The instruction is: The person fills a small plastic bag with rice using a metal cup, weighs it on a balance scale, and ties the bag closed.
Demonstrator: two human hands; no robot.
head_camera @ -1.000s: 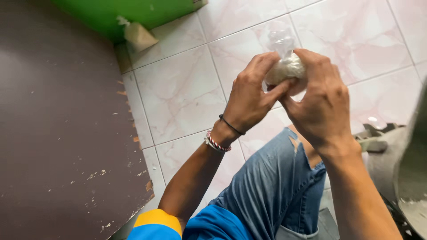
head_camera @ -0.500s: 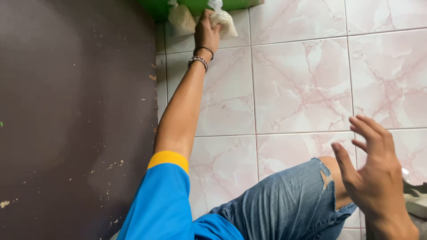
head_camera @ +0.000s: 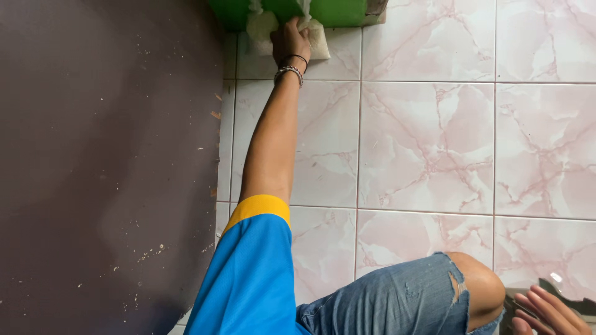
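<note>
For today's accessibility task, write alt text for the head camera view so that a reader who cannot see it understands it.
A person's left hand, arm stretched out, rests on whitish bags beside a green container on a pink marbled tile floor. The right hand shows at the lower right corner, near a bent knee in torn jeans. A dark brown board fills the left side.

I am looking down at what seems to be a room in a home: the floor (head_camera: 428, 142) is showing glossy pink marbled tiles with thin grout lines, a dark brown speckled board (head_camera: 105, 167) is lying along its left edge, and a green box (head_camera: 335, 11) is sitting at the far edge.
</note>
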